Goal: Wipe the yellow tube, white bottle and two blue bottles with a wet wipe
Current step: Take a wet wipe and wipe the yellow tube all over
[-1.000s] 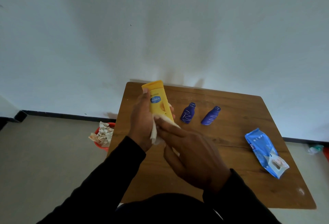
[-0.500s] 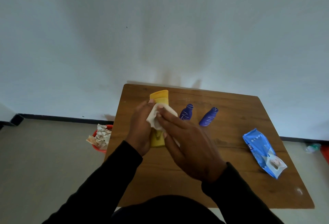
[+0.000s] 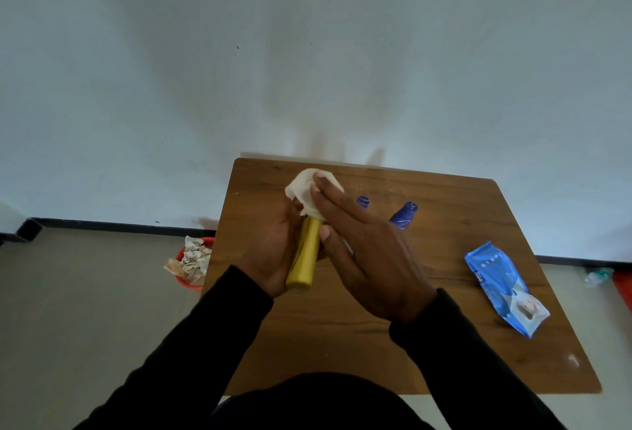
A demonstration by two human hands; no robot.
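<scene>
My left hand grips the yellow tube over the table, its cap end toward me. My right hand presses a white wet wipe over the tube's far end, fingers laid along it and thumb under it. Two blue bottles stand behind my right hand: one shows only its top, the other leans to the right of it. No white bottle is in view.
The wooden table stands against a pale wall. A blue wet-wipe pack lies near its right edge. A red bin with crumpled wipes sits on the floor left of the table.
My right hand slid the wipe from the tube's lower part up to its far end. My left hand tilted the tube, so its label no longer shows.
</scene>
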